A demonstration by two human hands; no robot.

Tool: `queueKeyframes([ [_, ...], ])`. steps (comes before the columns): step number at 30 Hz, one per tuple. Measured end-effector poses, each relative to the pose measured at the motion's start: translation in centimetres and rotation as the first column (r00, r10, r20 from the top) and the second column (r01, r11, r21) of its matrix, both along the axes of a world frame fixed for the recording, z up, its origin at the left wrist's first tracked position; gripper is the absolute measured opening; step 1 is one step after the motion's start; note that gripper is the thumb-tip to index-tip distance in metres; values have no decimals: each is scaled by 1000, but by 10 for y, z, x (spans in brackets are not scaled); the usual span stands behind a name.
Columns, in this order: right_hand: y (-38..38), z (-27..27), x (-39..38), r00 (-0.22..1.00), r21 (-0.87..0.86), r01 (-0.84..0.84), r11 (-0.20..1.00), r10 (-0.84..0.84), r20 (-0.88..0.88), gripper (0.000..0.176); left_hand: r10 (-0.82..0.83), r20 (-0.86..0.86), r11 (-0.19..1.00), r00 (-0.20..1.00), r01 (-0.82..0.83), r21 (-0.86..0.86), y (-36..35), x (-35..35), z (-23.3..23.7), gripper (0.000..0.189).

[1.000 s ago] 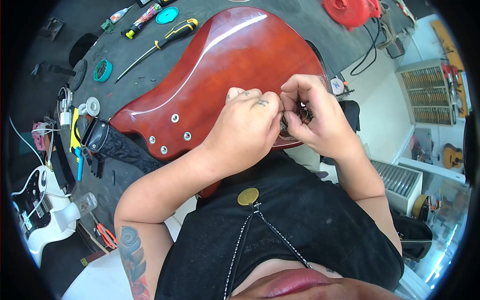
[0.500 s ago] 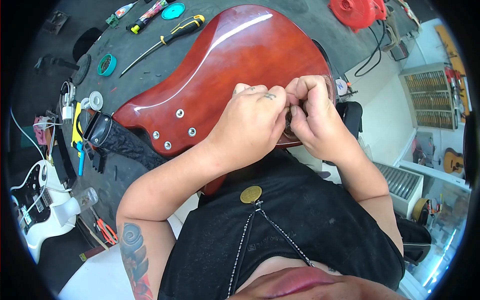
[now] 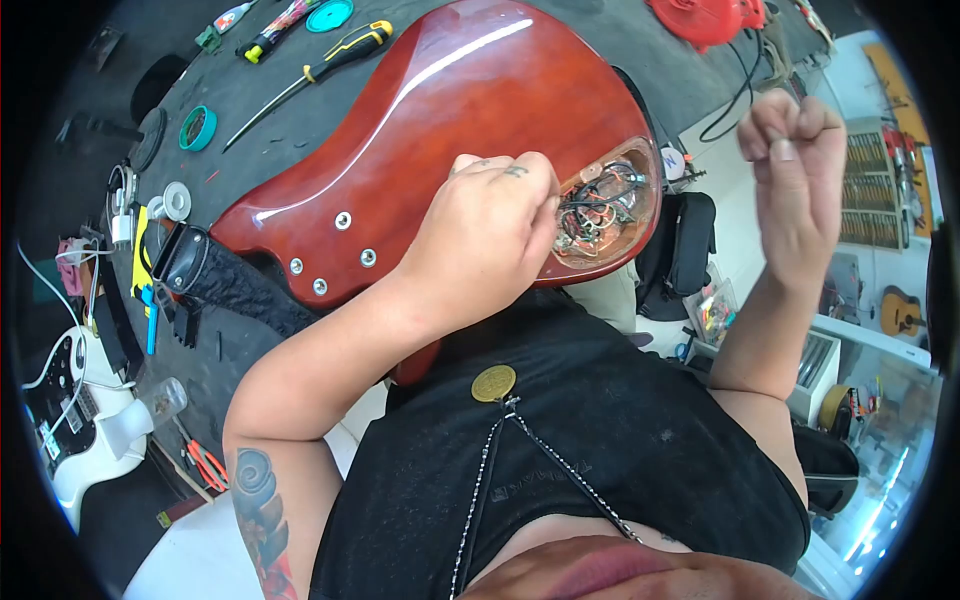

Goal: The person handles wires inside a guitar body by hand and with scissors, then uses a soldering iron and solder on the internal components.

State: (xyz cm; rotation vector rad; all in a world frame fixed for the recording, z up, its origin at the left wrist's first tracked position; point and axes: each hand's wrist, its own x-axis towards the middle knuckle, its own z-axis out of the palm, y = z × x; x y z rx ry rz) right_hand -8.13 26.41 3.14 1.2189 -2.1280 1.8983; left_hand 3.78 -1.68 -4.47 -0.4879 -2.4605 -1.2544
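Observation:
A glossy red-brown electric guitar body [image 3: 480,110] lies back side up in front of me. At its right end an open control cavity [image 3: 645,220] shows a tangle of thin wires [image 3: 595,225]. My left hand [image 3: 485,225] is closed at the cavity's left edge, knuckles up. Dark wires run up to its fingertips, but what it pinches is hidden. My right hand [image 3: 795,185] is raised to the right, away from the guitar. Its fingers are curled with the thumb pressed against them, and nothing I can name shows in the pinch.
On the grey bench lie a black-and-yellow screwdriver [image 3: 345,55], a small teal dish [image 3: 198,128] and a red device [image 3: 700,18]. A black padded strap [image 3: 235,285] sits under the guitar's left part. Farther left are a white guitar [image 3: 100,460] and red-handled pliers [image 3: 207,465].
My right hand has lifted off the cavity and swung up to the right, uncovering the wires. My left hand remains at the cavity's edge. The whole view has shifted slightly.

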Motion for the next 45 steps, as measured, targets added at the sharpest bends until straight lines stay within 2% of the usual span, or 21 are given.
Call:
queueKeyframes([
  [3, 15, 13, -6, 992, 132, 127, 983, -123, -42, 22, 17, 0, 1000, 1000, -17, -1, 3, -1, 2, 10],
  [4, 17, 9, -9, 991, 133, 131, 982, -126, -45, 22, 32, 6, 999, 999, -32, 3, 3, 0, 2, 10],
  [6, 23, -9, -17, 942, 89, 325, 941, -314, -122, 23, 36, -6, 999, 999, -36, 11, 4, -1, 2, 11],
  [7, 30, -17, -27, 943, 90, 322, 942, -311, -119, 23, 38, -12, 999, 999, -38, 15, 4, 0, 1, 11],
  [8, 40, -26, -39, 869, 190, 492, 850, -465, -171, 23, 39, -8, 999, 999, -39, 14, 4, 1, 1, 11],
  [10, 40, -31, -49, 657, 338, 752, 566, -686, -312, 29, 40, -32, 999, 999, -40, 5, 5, 1, 1, 11],
  [11, 42, -35, -51, 655, 341, 753, 563, -688, -312, 29, 37, -29, 999, 999, -37, 7, 5, 1, 0, 11],
  [12, 45, -41, -53, 501, 290, 856, 429, -543, -675, 34, 36, -31, 999, 999, -36, 0, 5, 1, 0, 11],
  [13, 46, -45, -55, 271, 173, 931, 322, -290, -918, 39, 37, -33, 999, 999, -38, -9, 5, 1, 0, 11],
  [14, 28, -39, -41, 423, 213, 855, 472, -399, -814, 41, 37, -32, 999, 999, -37, -9, 5, 1, 0, 11],
  [16, -3, -31, -3, 801, 362, 564, 742, -386, -458, 31, 30, -57, 999, 998, -31, -21, 5, 2, 0, 12],
  [17, -18, -31, 13, 906, 357, 361, 862, -233, -354, 26, 22, -50, 1000, 998, -23, -20, 5, 2, 0, 12],
  [18, -36, -28, 26, 930, 386, 234, 892, -91, -355, 25, 24, -51, 999, 998, -26, -35, 5, 2, 0, 13],
  [19, -48, -29, 32, 907, 395, 163, 904, 20, -421, 28, 26, -52, 998, 998, -29, -48, 5, 2, 0, 13],
  [22, -65, -40, 43, 933, 415, 77, 906, 82, -351, 30, 14, -80, 999, 997, -17, -40, 5, 1, -2, 14],
  [24, -70, -49, 48, 965, 328, 67, 942, 22, -260, 33, 14, -71, 999, 997, -18, -47, 4, 2, -2, 15],
  [31, -76, -69, 53, 982, 269, 58, 961, -7, -187, 34, 9, -77, 997, 997, -15, -73, 6, 3, -2, 17],
  [33, -76, -72, 56, 994, 236, 78, 969, -59, -89, 35, 13, -67, 994, 998, -20, -107, 5, 5, -1, 17],
  [34, -77, -71, 57, 994, 237, 78, 968, -58, -88, 35, 16, -56, 990, 998, -23, -139, 6, 5, -1, 18],
  [36, -79, -71, 59, 998, 223, 31, 974, -41, 41, 36, 23, -61, 988, 998, -32, -154, 5, 5, -1, 18],
  [45, -81, -69, 62, 993, 236, 61, 970, -83, 83, 38, 26, -54, 976, 998, -37, -214, 5, 6, 1, 19],
])
